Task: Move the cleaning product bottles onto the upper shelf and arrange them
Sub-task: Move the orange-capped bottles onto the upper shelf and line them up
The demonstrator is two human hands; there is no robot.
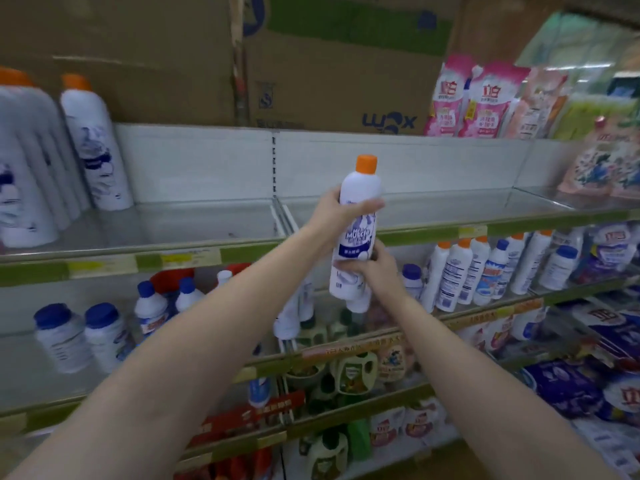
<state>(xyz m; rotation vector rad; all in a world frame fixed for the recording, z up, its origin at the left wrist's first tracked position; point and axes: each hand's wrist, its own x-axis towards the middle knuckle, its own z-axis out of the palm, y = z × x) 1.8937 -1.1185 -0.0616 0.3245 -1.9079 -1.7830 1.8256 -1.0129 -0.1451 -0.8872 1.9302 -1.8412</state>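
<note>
I hold a white cleaning bottle with an orange cap (358, 233) upright in front of the upper shelf (207, 223). My left hand (337, 211) grips its upper body, fingers wrapped round the front. My right hand (375, 266) grips its lower part from the right. A second white bottle (360, 301) seems to hang just below and behind it; how it is held is hidden. At the left of the upper shelf stand several white orange-capped bottles (93, 143). More orange-capped bottles (460, 271) stand on the shelf below, at the right.
Cardboard boxes (311, 64) sit on top above the upper shelf. Pink refill pouches (485, 102) fill the upper right. Blue-capped bottles (86, 334) stand on the lower shelf at left. A shelf divider (284, 216) splits the upper shelf near the middle.
</note>
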